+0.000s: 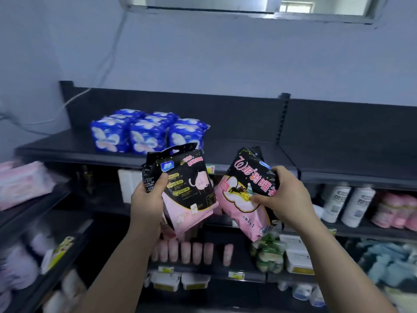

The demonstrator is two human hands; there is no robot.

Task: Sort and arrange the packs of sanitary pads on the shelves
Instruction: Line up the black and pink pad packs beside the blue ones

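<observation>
My left hand [147,199] grips a black-and-pink pack of sanitary pads [189,188], held upright in front of the top shelf's edge. My right hand [282,197] grips a second black-and-pink pack [246,195], tilted to the right. The two packs are side by side, nearly touching. Several blue packs [144,134] stand in rows on the left part of the black top shelf [248,152], just behind the left pack.
The top shelf to the right of the blue packs is bare. Pink packs [24,184] lie on the left side unit. Lower shelves hold white bottles [347,202], pink items [187,251], green packs [268,254] and white boxes [297,260].
</observation>
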